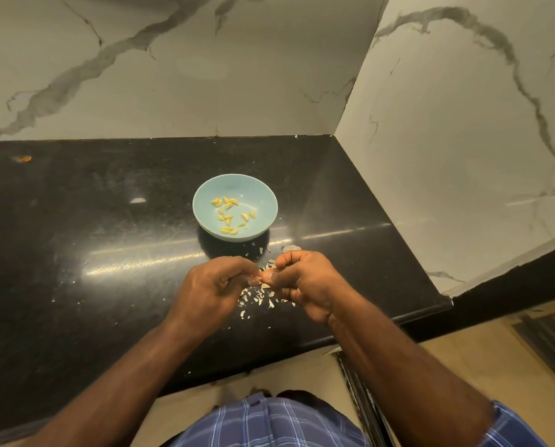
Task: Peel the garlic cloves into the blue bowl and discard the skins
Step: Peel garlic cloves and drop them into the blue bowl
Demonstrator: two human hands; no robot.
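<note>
**A Dark Counter in a Marble Corner**

A shiny black countertop (76,221) fills the middle of the view. Light makes a bright streak across it. A small orange smudge (21,159) sits near its far left edge, close to the wall. Behind the counter stands a white marble wall (172,75) with grey wavy lines. Another marble wall (463,124) like it stands on the right, and the two meet in a corner. Below the counter edge is a tan floor (463,350). A dark mat (550,337) lies on it at the far right. At the bottom is a blue checked shirt (269,424).
</note>
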